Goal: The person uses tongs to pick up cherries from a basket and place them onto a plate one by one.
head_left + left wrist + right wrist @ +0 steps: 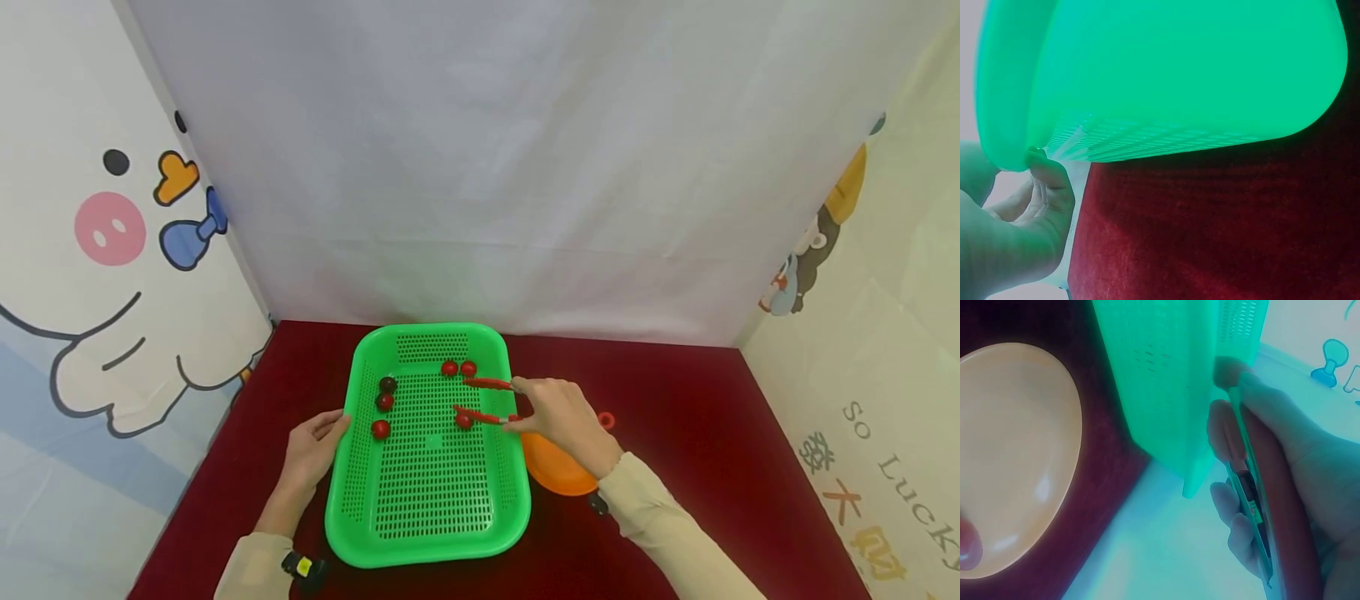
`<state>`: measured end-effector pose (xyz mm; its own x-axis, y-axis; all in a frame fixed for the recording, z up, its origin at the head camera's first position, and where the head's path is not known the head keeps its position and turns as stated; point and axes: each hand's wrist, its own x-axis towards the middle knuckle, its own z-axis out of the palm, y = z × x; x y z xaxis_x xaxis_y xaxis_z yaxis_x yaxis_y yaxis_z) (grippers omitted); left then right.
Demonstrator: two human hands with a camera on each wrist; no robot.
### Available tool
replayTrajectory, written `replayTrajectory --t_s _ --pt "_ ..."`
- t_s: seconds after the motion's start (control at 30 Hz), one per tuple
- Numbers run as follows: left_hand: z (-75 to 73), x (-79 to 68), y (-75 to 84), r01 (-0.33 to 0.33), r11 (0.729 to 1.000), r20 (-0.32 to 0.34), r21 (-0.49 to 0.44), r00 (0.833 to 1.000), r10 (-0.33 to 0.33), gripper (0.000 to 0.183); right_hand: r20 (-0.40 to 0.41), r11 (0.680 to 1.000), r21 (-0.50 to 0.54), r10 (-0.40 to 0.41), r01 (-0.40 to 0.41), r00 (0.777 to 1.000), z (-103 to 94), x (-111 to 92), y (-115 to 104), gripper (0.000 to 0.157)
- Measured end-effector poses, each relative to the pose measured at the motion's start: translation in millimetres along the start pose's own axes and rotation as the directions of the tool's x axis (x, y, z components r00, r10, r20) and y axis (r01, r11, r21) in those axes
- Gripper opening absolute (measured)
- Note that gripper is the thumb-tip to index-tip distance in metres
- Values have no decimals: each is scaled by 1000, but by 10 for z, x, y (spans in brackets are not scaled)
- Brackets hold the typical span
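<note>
A plain white sheet (510, 150) met the far edge of a dark red table (645, 417), between a left wall (52, 208) printed with a big cartoon animal and a right wall (885, 358) lettered "So Lucky." The table's dark covering ran in a strip along the basket's left edge and in a broader stretch beyond the plate at right, leaving more room on that side. The green basket (345, 500), round-cornered with a slotted floor, stood with its far rim at about the table's back edge. An orange plate (555, 471) lay just beside the basket's right rim, partly under the person's right wrist. The left hand (315, 446) gripped the basket's left rim in its bent fingers. The right hand (555, 412) pinched a pair of red-armed tongs (491, 384) between thumb and fingers, their spread tips reaching over the right rim into the basket. Six tomatoes sat inside: a far pair (459, 368), one (464, 422) under the tongs' nearer arm, contact impossible to tell, and three down the left side (385, 402), the farthest darkest. Another red round piece (969, 544) rested on the plate.
</note>
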<state>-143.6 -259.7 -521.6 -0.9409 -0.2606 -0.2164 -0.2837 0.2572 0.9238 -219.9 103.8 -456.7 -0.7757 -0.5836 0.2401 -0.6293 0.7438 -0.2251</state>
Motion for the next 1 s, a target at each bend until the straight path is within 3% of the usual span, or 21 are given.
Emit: replayTrajectory --t_s 0.37,0.6,1.0 --pt "9 -5 12 0 1000 -6 22 1000 1 49 69 997 -67 -39 44 997 62 98 -91 53" --pt "-2 -20 8 -1 1000 -4 32 1000 1 49 145 993 -104 -46 62 988 117 153 -157 65" --pt "-2 -41 43 -8 1000 -6 24 1000 8 50 173 967 -232 -64 104 983 217 187 -268 59"
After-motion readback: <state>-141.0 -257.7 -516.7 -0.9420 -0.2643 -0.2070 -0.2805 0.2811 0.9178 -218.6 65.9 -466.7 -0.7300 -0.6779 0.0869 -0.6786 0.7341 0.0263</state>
